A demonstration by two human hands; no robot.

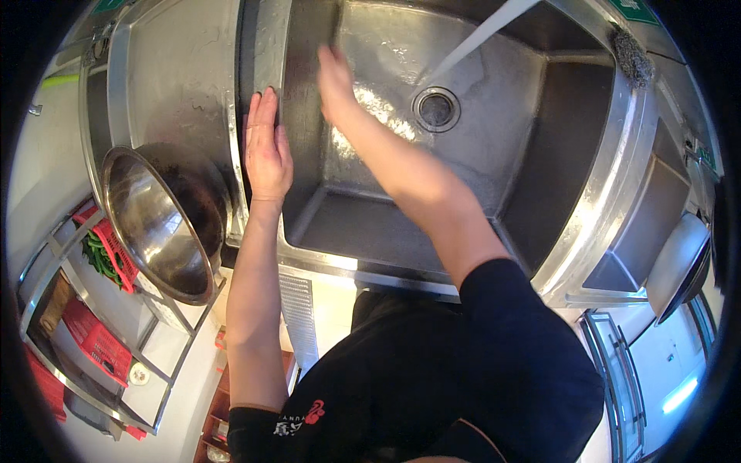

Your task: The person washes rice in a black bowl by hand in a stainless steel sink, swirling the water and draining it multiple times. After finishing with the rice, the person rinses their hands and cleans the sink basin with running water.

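Observation:
My left hand (267,151) lies flat, fingers stretched out, on the metal divider (269,52) at the left side of a deep stainless steel sink (480,139). My right hand (337,81) is inside this sink near its left wall, fingers extended and blurred by motion. Nothing shows in either hand, though the right palm is turned from view. From the upper right, a stream of water (483,37) falls into the basin. A round drain strainer (436,109) sits in the sink floor, with wet, shiny metal around it.
A large steel bowl (156,226) leans at the left, in the neighbouring basin (179,75). Steel wool (632,58) rests on the right rim. At far right is a wok-like pan (677,266). A rack (165,370) with red baskets (98,338) and green vegetables (99,254) stands lower left.

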